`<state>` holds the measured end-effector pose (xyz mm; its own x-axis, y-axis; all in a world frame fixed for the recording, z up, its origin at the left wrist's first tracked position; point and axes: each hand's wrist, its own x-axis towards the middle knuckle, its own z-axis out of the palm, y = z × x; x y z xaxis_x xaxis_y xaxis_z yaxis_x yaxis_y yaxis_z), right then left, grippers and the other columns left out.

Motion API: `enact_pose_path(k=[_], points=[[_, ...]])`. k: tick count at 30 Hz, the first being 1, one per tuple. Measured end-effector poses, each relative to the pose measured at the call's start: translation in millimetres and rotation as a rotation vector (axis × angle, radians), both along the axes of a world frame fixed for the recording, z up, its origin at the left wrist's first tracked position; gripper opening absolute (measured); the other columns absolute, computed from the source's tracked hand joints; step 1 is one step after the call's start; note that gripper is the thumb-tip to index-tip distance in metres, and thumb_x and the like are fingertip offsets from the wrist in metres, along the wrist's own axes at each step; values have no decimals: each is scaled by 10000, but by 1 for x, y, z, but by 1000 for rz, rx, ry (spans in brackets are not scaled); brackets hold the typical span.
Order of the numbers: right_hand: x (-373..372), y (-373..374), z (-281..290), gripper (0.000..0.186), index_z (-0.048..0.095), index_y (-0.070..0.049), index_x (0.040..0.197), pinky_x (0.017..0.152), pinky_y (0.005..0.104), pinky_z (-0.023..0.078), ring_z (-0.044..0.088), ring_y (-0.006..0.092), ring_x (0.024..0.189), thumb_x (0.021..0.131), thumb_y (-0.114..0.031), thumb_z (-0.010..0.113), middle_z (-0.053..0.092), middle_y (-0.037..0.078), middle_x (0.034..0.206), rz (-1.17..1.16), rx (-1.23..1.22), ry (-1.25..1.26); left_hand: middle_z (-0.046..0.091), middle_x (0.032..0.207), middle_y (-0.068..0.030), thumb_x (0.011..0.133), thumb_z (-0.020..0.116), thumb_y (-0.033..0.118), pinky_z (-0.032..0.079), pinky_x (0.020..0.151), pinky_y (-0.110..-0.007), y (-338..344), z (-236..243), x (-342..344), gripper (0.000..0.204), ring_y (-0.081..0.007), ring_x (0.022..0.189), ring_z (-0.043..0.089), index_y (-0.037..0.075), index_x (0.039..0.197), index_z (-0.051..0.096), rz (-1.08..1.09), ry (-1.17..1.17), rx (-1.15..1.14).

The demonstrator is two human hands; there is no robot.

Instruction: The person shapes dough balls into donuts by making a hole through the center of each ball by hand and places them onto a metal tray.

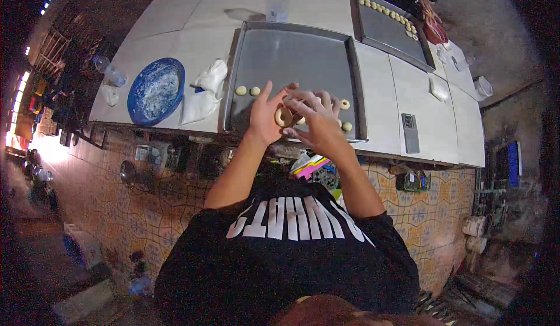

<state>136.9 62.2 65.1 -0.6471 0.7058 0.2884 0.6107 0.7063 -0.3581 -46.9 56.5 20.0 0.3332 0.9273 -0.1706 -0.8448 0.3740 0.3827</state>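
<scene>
Both hands meet over the near part of a large grey metal tray (pixel 294 46). My left hand (pixel 266 119) has its thumb and fingers apart, and a ring of dough (pixel 283 117) rests against its palm. My right hand (pixel 319 121) is close beside it, with bent, spread fingers reaching across toward the ring. Whether the right fingertips touch the dough is hard to make out. Two dough balls (pixel 248 91) lie on the tray left of my hands. On the right sit another dough piece (pixel 345 104) and a ball (pixel 347 126). A further piece shows partly between my hands.
A blue basin (pixel 156 91) dusted with white powder stands at the left, beside white plastic bags (pixel 204 95). Farther right, a second tray (pixel 394 31) holds rows of dough pieces, near another person's hand (pixel 430 12). A grey rectangular device (pixel 410 132) lies near the table's front edge.
</scene>
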Motion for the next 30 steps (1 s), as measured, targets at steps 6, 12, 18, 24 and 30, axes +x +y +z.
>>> enact_pose_path(k=[6, 12, 18, 24, 30], points=[[-10, -8, 8, 662, 626, -235, 1416, 1160, 644, 258, 478, 365, 1395, 812, -381, 854, 599, 61, 1438, -4, 47, -110, 615, 1429, -175, 1064, 325, 679, 592, 897, -445, 1, -1, 0, 693, -284, 1171, 674, 130, 1440, 520, -24, 39, 9], [-12, 1, 3, 545, 666, -205, 1364, 1162, 645, 255, 534, 318, 1341, 843, -257, 815, 634, 82, 1344, 62, -60, -110, 600, 1455, -200, 1059, 309, 693, 580, 977, -514, 0, -3, 1, 721, -344, 1258, 645, 138, 1479, 496, -42, -20, -2], [-12, 3, -3, 524, 671, -223, 1364, 1134, 641, 279, 543, 297, 1313, 859, -259, 804, 633, 29, 1329, 64, -26, -121, 585, 1470, -216, 1064, 318, 678, 526, 1067, -551, 0, -4, 1, 704, -382, 1343, 586, 131, 1473, 492, -73, -95, 4], [-5, 9, -7, 425, 681, -251, 1259, 1082, 685, 327, 576, 303, 1292, 851, -287, 794, 628, 34, 1322, 166, 1, -86, 619, 1442, -176, 1066, 353, 646, 484, 1112, -537, 8, -31, -4, 698, -367, 1297, 622, 112, 1486, 517, -142, -109, 47], [-8, 5, 1, 558, 683, -231, 1367, 1159, 624, 255, 546, 333, 1350, 834, -292, 836, 619, 77, 1400, 83, -76, -108, 626, 1417, -175, 1068, 347, 659, 566, 997, -484, 8, -21, 0, 697, -336, 1259, 644, 104, 1450, 528, -139, -130, -21]])
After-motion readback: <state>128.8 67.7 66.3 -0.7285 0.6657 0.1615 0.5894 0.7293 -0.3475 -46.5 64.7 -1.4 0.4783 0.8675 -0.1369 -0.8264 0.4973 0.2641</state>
